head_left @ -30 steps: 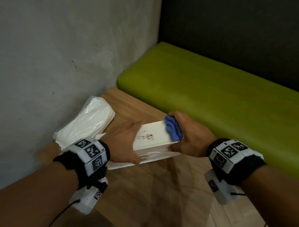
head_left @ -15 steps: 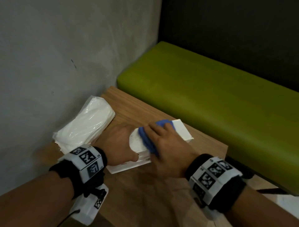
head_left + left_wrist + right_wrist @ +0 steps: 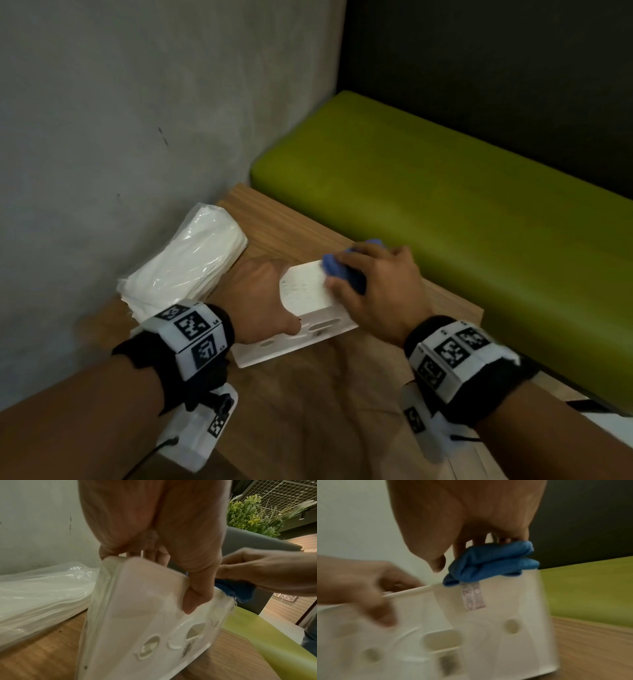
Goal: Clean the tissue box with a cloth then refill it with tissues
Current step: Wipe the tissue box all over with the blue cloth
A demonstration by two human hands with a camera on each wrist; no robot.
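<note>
A white plastic tissue box [image 3: 305, 293] stands on its side on the wooden table [image 3: 308, 411]; oval holes show in the face turned toward me [image 3: 154, 628] [image 3: 471, 628]. My left hand [image 3: 260, 301] grips its left end, thumb on the near face [image 3: 193, 599] and fingers behind. My right hand [image 3: 373, 291] presses a folded blue cloth [image 3: 337, 270] [image 3: 491, 561] onto the right part of the box's upper face; the cloth [image 3: 235, 589] shows past the box edge. A clear-wrapped pack of white tissues [image 3: 188, 263] [image 3: 37, 592] lies left of the box against the wall.
A grey wall [image 3: 137, 120] stands close on the left. A green bench cushion [image 3: 445, 205] runs along the table's far right edge, with a dark panel behind it. In the left wrist view, a potted plant [image 3: 248, 515] sits far off.
My right hand swept the blue cloth leftward over the box top, then back toward the right end. The left hand kept its grip and the box shifted slightly.
</note>
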